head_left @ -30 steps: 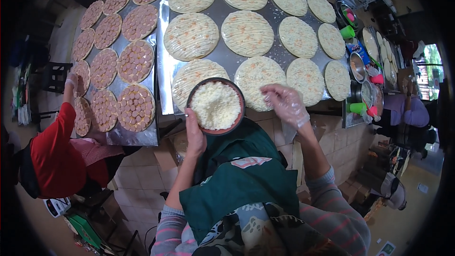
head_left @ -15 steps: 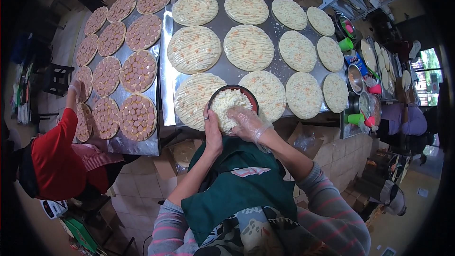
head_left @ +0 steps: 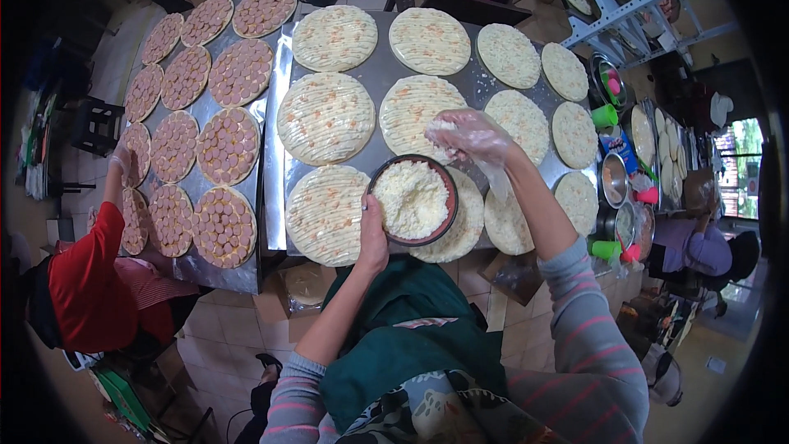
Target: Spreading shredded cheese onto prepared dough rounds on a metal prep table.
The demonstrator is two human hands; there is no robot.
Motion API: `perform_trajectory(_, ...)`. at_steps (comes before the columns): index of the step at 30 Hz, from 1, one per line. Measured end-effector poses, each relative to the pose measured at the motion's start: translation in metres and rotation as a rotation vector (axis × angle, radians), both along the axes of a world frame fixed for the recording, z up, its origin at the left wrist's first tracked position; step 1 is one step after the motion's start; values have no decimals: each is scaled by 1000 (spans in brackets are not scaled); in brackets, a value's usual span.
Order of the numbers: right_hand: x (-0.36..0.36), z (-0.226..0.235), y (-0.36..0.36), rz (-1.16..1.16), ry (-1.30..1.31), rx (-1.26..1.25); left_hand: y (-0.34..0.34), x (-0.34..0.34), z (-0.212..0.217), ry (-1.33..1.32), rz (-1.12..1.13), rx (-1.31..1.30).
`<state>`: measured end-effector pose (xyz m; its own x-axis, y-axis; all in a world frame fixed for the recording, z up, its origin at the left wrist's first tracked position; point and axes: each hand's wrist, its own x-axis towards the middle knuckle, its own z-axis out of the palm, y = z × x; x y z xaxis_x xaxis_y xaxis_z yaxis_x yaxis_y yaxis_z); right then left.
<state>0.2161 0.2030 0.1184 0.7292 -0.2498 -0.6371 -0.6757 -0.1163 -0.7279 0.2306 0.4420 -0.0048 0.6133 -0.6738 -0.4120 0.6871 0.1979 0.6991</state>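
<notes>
My left hand (head_left: 374, 236), bare, grips the left rim of a round dark bowl (head_left: 454, 212) with a reddish-brown inside. Crumbled white cheese (head_left: 411, 200) heaps up in it. In a clear plastic glove, my right hand (head_left: 470, 133) is beyond the bowl, over the right edge of a middle-row pizza (head_left: 415, 111). Its fingers are closed round a pinch of crumbled cheese. That pizza has stripes of pale sauce and orange bits. The bowl partly covers a pizza (head_left: 464, 234) in the near row.
More pale pizzas (head_left: 325, 117) lie in rows on the metal table (head_left: 283, 127). On the left table, pizzas topped with sausage slices (head_left: 228, 145) stand before a person in red (head_left: 94, 279). Metal bowls (head_left: 615, 177) and green cups (head_left: 604, 116) are at the right, below a rack (head_left: 633, 4).
My right hand has left the bowl with a pinch of cheese and moved up and right over the pizzas. The bowl has shifted slightly right and remains in my left hand.
</notes>
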Motion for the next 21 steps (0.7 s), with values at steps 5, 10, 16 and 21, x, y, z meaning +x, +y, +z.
perform_trajectory(5,41,-63,-52,298,70,-460,20,-2,-19,35,54,77)
perform_trajectory(10,38,-99,-99,210,83,-774,37,-5,-7,71,123,130)
perform_trajectory(16,9,-111,-93,227,-36,-638,40,-6,11,153,215,80)
perform_trajectory(21,33,-118,-113,107,-5,-674,34,-8,17,157,210,70)
